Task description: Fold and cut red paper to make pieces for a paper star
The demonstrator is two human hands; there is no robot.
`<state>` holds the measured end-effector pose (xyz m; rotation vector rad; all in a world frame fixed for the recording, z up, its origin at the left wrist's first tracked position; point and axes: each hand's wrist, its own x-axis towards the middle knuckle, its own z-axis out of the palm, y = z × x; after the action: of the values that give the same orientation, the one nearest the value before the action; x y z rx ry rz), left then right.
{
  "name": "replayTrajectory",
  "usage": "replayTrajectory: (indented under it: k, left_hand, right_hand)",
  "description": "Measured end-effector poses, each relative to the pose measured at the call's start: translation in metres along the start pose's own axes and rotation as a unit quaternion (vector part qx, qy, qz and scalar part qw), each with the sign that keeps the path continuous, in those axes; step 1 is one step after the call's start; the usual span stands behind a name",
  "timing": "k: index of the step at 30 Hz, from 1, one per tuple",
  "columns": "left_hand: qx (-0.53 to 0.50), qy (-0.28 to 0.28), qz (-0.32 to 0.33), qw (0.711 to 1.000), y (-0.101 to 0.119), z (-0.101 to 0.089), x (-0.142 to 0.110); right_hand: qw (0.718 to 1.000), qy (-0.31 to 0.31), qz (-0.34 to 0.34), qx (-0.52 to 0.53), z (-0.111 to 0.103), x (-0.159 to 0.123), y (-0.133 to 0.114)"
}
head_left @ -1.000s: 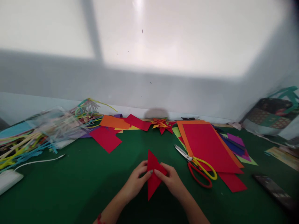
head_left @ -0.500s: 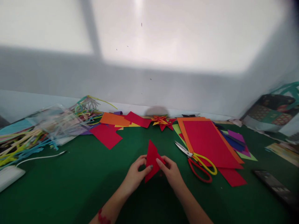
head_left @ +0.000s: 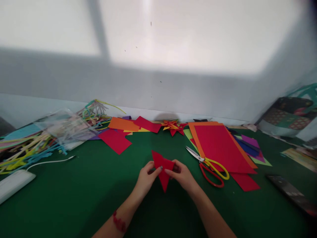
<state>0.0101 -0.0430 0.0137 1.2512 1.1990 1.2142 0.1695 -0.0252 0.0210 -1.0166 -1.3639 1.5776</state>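
Note:
A folded piece of red paper (head_left: 163, 167) is held up between both hands, just over the green tabletop (head_left: 99, 191). One point of it goes up to the left and another hangs down. My left hand (head_left: 146, 177) pinches its left side, thumb on the near face. On the right side, my right hand (head_left: 182, 175) grips the paper with the thumb in front and the fingers partly hidden behind it. To the right lie scissors (head_left: 208, 167) with one yellow and one red handle. Folded red and orange paper stars (head_left: 173, 127) sit by the wall.
Right of the scissors is a stack of red sheets (head_left: 220, 145) over orange ones, with a phone (head_left: 289, 191) beyond. Loose red paper (head_left: 115, 140) and an orange piece (head_left: 123, 124) lie back left. Colourful strips (head_left: 29, 148), a plastic bag (head_left: 66, 127) and a white corded device (head_left: 16, 183) fill the left.
Both hands have turned the folded red paper, so its upper point now leans left and its lower point has swung right. The view has shifted slightly.

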Motion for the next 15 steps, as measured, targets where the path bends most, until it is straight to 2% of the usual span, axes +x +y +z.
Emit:
replayTrajectory:
  k: [5,10,15]
  left_hand:
    - [-0.041,-0.055,-0.060,0.996,-0.0038,0.0047,-0.0006]
    - [-0.019,0.004,-0.068,0.997,-0.0053,0.0070,-0.0002]
    - [-0.045,0.023,-0.070,0.996,-0.0021,0.0045,0.0020]
  right_hand:
    - [0.996,0.091,-0.014,0.015,-0.0092,0.0060,0.0030]
    - [0.998,0.049,-0.023,0.014,-0.0060,0.0050,0.0021]
    - [1.000,0.021,-0.007,-0.010,-0.0083,0.0038,0.0046]
